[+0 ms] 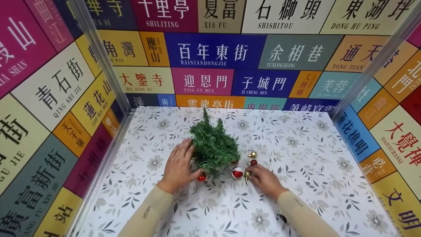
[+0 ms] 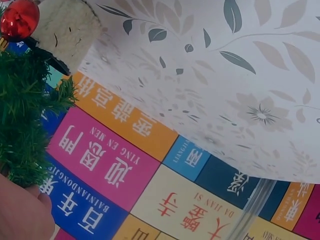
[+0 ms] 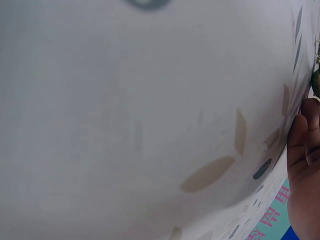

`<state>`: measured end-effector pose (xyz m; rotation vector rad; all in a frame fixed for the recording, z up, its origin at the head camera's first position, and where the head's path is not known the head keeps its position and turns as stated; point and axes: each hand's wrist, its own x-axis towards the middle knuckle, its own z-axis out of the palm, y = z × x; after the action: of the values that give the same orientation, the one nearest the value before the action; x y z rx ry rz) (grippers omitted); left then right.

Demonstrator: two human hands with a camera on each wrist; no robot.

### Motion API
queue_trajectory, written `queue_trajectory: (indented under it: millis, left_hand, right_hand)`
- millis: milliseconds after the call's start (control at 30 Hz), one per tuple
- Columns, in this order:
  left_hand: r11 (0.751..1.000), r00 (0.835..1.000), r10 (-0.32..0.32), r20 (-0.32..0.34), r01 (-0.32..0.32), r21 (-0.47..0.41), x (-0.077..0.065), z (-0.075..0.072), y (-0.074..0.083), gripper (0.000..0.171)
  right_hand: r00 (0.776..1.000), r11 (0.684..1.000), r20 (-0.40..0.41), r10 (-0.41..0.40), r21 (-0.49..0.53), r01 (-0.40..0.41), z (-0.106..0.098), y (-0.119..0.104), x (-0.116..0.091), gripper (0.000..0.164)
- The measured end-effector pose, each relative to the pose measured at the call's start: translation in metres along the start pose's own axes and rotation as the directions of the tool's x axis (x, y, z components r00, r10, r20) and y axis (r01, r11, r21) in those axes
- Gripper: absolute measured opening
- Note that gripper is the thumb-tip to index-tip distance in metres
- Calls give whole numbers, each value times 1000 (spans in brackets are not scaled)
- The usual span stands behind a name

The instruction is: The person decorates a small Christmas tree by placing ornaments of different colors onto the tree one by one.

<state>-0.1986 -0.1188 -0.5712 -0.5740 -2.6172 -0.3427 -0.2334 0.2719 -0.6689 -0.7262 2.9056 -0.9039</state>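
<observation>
A small green artificial Christmas tree (image 1: 213,144) is in the middle of the table. My left hand (image 1: 179,164) lies along its left side, fingers extended against the branches, the thumb beside a shiny red ball ornament (image 1: 201,177). In the left wrist view, finger parts show at the green branches (image 2: 25,125), with a red ball (image 2: 19,19) near a pale fuzzy block (image 2: 65,32). Right of the tree, my right hand (image 1: 265,179) pinches a small gold ornament (image 1: 246,176) between thumb and fingers. Beside it is a red-and-white ball (image 1: 236,172).
A gold ball (image 1: 252,154) and a dark red ball (image 1: 253,162) lie just beyond my right fingers. The white tabletop (image 1: 144,197) has a leaf and flower print. Colourful panels with lettering (image 1: 213,51) stand around its back and sides. A small dark object (image 1: 283,218) shows beside my right sleeve.
</observation>
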Motion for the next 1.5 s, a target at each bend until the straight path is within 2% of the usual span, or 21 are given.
queue_trajectory:
  millis: [267, 467, 700, 967, 1300, 1500]
  left_hand:
    - [999, 997, 37, -68, -38, -4, -2, 2, -2, 95]
    - [1000, 998, 29, -58, -29, 2, -1, 1, 0, 97]
    - [999, 996, 42, -83, -39, 32, -1, 2, 0, 97]
    - [999, 998, 27, -65, -24, 46, -1, 1, 1, 96]
    - [998, 998, 25, -58, -21, 58, -2, 1, 2, 97]
    - [998, 998, 23, -62, -20, 57, -2, 2, 3, 98]
  right_hand:
    - [1000, 999, -4, -30, -17, 30, 1, 1, -1, 33]
    - [1000, 1000, -6, -21, -12, 21, 1, -1, -1, 33]
    - [1000, 1000, -1, 9, -3, -9, -2, -3, 0, 35]
    - [1000, 1000, -6, 20, 5, -20, -6, -6, -2, 36]
    - [998, 999, -35, -46, -17, 45, -22, -22, -7, 37]
    - [995, 996, -34, -91, 4, 91, -33, -40, -12, 35]
